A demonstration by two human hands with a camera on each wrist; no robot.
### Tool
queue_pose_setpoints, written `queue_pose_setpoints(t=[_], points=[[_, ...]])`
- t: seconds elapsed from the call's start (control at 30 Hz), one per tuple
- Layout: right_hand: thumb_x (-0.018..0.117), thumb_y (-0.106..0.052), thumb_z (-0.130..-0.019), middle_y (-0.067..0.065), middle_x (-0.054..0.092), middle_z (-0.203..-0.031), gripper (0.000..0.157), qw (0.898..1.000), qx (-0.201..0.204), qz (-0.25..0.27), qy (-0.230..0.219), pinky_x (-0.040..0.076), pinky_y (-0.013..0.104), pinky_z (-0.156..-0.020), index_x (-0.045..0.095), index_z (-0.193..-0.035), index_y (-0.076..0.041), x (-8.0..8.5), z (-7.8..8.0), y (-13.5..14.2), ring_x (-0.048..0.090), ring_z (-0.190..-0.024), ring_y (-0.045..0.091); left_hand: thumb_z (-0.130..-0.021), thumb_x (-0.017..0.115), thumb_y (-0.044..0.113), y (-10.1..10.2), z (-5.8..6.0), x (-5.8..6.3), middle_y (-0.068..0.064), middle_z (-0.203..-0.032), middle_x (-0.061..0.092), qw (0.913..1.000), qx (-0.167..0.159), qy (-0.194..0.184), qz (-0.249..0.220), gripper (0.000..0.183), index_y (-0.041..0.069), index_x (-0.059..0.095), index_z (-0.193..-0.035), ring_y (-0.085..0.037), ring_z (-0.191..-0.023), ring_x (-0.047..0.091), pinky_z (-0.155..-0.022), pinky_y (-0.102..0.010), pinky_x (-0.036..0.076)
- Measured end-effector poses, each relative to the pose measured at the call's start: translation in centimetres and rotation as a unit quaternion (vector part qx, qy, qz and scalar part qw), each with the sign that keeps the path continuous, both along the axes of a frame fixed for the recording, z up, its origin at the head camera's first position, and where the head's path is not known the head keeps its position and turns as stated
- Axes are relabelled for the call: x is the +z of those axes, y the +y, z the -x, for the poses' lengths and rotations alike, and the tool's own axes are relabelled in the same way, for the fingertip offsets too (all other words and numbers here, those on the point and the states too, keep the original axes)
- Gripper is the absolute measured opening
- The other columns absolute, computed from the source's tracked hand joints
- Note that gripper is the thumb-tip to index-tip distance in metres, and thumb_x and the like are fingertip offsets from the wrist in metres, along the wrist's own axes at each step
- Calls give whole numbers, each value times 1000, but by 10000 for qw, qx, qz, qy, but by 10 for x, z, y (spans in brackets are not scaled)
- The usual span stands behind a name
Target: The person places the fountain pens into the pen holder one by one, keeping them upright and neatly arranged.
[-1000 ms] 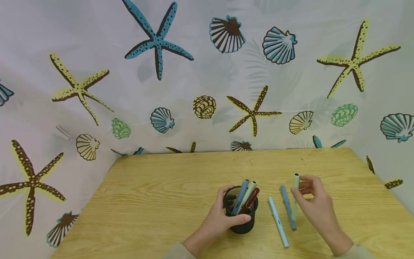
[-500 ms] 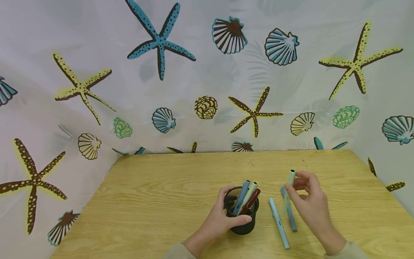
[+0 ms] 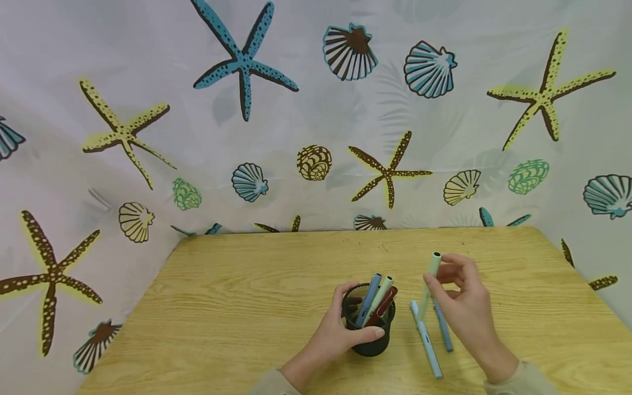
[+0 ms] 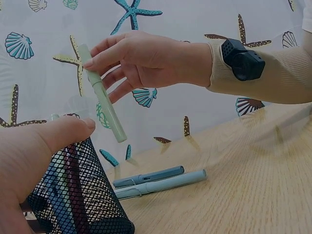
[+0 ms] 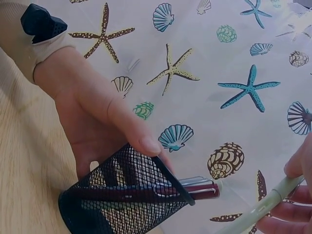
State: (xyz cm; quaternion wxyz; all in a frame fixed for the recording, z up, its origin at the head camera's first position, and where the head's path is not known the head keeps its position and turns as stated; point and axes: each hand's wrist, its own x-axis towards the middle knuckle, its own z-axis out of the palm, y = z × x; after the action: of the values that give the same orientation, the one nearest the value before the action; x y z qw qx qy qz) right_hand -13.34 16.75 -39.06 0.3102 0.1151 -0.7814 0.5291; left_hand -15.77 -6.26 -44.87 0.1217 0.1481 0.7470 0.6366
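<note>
My left hand (image 3: 336,326) grips a black mesh pen cup (image 3: 370,348) from its left side, thumb across the front. Inside the cup lean a blue pen (image 3: 370,296), a pale green pen (image 3: 382,293) and a dark red pen (image 5: 204,190). Between thumb and fingers my right hand (image 3: 464,302) pinches another pale green pen (image 4: 105,97) near its upper end, raised off the table and slightly tilted. Below it lie a light blue pen (image 3: 428,348) and a darker blue pen (image 3: 443,326), side by side to the right of the cup.
The wooden table (image 3: 247,296) reaches back to a white cloth backdrop (image 3: 296,109) printed with starfish and shells. Cloth also closes off the left and right sides. A dark wrist camera (image 4: 243,61) sits on the right sleeve.
My right hand has carried the pale green pen left and slightly upward, over the pens on the table toward the cup. The left hand keeps its hold on the cup.
</note>
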Motion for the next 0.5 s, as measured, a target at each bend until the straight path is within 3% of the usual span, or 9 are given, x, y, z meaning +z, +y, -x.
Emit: queue_pose_setpoints(t=[0.5], points=[[64, 12, -81, 11, 57, -91, 44, 9957, 529, 242, 715, 50, 19, -58, 45, -120, 5, 11, 3, -16, 59, -79, 7, -76, 78, 31, 0, 0, 1, -3, -130, 39, 9998, 10, 152, 144, 80, 37, 27, -137, -24, -110, 44, -87, -44, 42]])
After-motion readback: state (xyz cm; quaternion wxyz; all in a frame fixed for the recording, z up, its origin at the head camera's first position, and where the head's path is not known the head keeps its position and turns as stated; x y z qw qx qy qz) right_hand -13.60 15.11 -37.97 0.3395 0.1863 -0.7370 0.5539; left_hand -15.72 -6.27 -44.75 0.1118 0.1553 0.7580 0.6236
